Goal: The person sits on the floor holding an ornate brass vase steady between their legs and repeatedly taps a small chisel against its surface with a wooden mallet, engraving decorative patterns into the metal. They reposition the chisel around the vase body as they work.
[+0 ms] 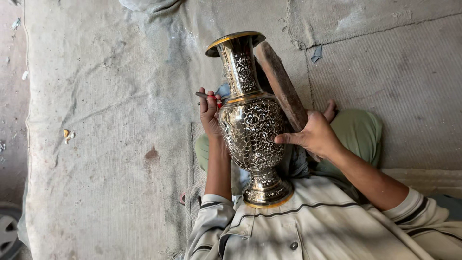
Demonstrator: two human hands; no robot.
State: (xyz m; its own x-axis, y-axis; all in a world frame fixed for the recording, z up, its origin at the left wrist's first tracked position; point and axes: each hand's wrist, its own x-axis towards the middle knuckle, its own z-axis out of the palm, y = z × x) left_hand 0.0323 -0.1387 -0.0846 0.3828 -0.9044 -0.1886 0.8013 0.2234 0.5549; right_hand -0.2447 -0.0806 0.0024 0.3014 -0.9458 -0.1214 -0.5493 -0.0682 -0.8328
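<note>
- Centrally, an ornate metal vase with engraved floral scrollwork and gold-coloured bands stands tilted in the person's lap, its foot against the striped cream shirt at 6 o'clock and its flared mouth pointing toward 12 o'clock.
- The left hand sits at 9 o'clock of the vase's body, touching its shoulder; the fingers are curled closed around a thin dark tool with a red part near the grip, whose end pokes out toward 9 o'clock.
- The right hand is at 3 o'clock of the vase; its thumb presses flat on the vase's belly while the other fingers wrap behind, so how far they close cannot be told.
- A worn wooden block runs from just behind the vase's neck at 12 o'clock down toward the right hand at 4 o'clock; it lies behind the vase and passes under the right hand, though whether the hand grips it is unclear.
- A green-clad knee shows at 3 o'clock beyond the right hand, and a strip of the same green fabric shows beside the left forearm.
- A dusty grey cloth covers the ground all around, with a darker stain at 8 o'clock and a small pale scrap well apart at 9 o'clock.
- A coarser mat lies toward 2 o'clock, and part of a wheel sits at the far 8 o'clock corner.
</note>
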